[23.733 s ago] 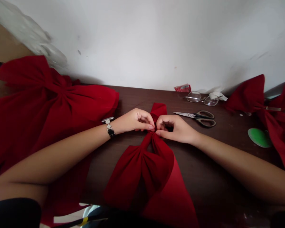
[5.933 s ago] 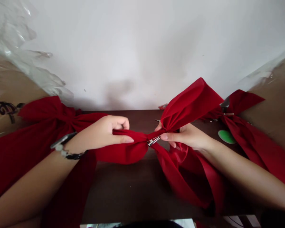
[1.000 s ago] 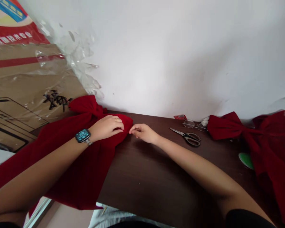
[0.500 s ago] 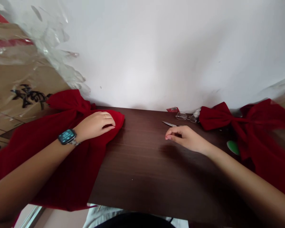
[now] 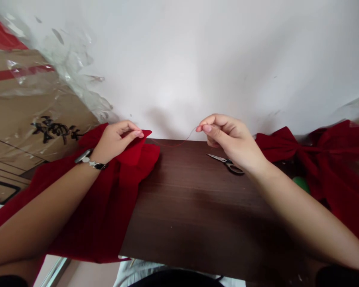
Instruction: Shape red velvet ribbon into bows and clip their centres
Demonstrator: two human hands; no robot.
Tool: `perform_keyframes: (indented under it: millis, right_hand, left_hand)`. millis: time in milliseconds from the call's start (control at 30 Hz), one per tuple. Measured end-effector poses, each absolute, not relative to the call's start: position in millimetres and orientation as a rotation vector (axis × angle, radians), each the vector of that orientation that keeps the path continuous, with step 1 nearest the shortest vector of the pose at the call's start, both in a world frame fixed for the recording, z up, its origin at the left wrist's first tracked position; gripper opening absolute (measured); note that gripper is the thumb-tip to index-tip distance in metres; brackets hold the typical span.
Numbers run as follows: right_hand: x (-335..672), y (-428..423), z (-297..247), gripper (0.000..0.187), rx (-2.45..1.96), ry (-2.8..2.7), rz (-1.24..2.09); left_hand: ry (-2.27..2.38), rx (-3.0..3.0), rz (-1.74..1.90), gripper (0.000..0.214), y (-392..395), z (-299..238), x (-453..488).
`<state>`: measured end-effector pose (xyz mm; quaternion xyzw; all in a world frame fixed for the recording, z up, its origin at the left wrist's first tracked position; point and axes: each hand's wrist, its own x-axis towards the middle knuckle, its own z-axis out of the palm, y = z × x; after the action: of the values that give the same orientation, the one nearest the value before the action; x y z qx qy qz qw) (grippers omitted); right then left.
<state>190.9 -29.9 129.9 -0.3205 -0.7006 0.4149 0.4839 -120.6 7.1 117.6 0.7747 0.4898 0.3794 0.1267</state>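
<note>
My left hand (image 5: pixel 116 138) pinches the lifted corner of a red cloth (image 5: pixel 107 199) that lies over the left side of the dark wooden table (image 5: pixel 197 215). My right hand (image 5: pixel 227 137) is raised above the table, thumb and forefinger pinched on a thin red thread (image 5: pixel 176 143) that sags back toward the cloth corner. A watch sits on my left wrist. Both hands are closed.
Scissors (image 5: pixel 227 164) lie on the table under my right hand. A finished red bow (image 5: pixel 314 159) rests at the right, with a green object (image 5: pixel 300 184) beside it. A cardboard box (image 5: pixel 24 119) wrapped in plastic stands at the left. A white wall is behind.
My right hand rose from the tabletop and now pinches a thread. My left hand went from lying flat on the cloth to lifting its corner.
</note>
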Motion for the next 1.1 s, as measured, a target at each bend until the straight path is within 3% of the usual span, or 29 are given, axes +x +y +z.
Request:
perform_keyframes:
  millis: [167,433,733,900,1100]
  right_hand:
    - [178,-34,122,0.029,-0.808,-1.714,1.034]
    - [176,-51,119,0.022,-0.944,-1.934,0.809]
    - [190,-86,96,0.032,-1.148,-2.222,0.592]
    - [193,-87,87,0.016,-1.154,-2.293,0.845]
    - [195,-82,82,0.021,-0.944,-2.144,1.062]
  left_hand:
    - [1.192,1.879,1.235,0.023,5,127,-97]
    - [1.070,2.114,0.732,0.021,-29,134,-41]
    - [0.869,1.802,0.377,0.009,-55,108,-15]
    - [0.835,1.755,0.473,0.013,-60,100,-11]
    - [0.838,1.854,0.462,0.015,-56,100,-24]
